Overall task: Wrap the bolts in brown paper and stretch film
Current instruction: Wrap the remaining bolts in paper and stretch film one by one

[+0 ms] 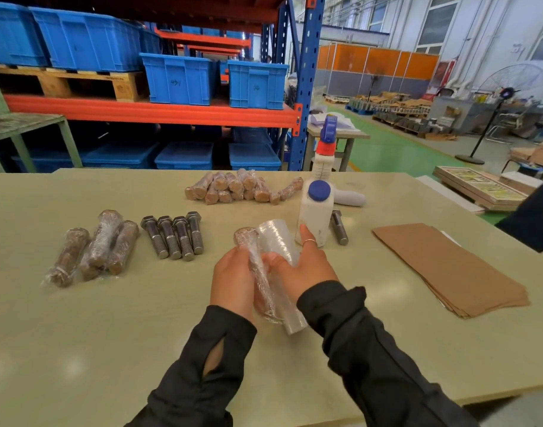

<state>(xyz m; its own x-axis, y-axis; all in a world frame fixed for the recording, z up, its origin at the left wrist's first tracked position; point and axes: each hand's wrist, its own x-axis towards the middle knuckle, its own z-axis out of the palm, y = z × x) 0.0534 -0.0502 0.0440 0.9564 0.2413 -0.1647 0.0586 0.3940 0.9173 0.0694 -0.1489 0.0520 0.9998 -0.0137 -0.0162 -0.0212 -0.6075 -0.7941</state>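
Both hands meet above the middle of the table [79, 334]. My left hand [231, 280] is curled round a paper-wrapped bolt [257, 272], gripping its lower shank so the head end sticks up and away from me, already clouded with film. My right hand [301, 266] grips the roll of stretch film [279, 241], fingers wrapped over its side and one ringed finger pointing up along it; the roll lies right against the bolt, touching it, with film running between the two.

To the left of my hands, four bare bolts [173, 237] lie side by side, heads away from me. Farther left sit three finished bundles [94, 249] in paper and film. Beyond my hands, near the far edge, is a heap of paper-wrapped bolts [239, 186]. Just past my right hand stands a white bottle with a blue cap [316, 211], a spray bottle [325, 149] behind it, and one more bare bolt [339, 228] beside it. A stack of brown paper sheets [452, 266] lies well to the right.
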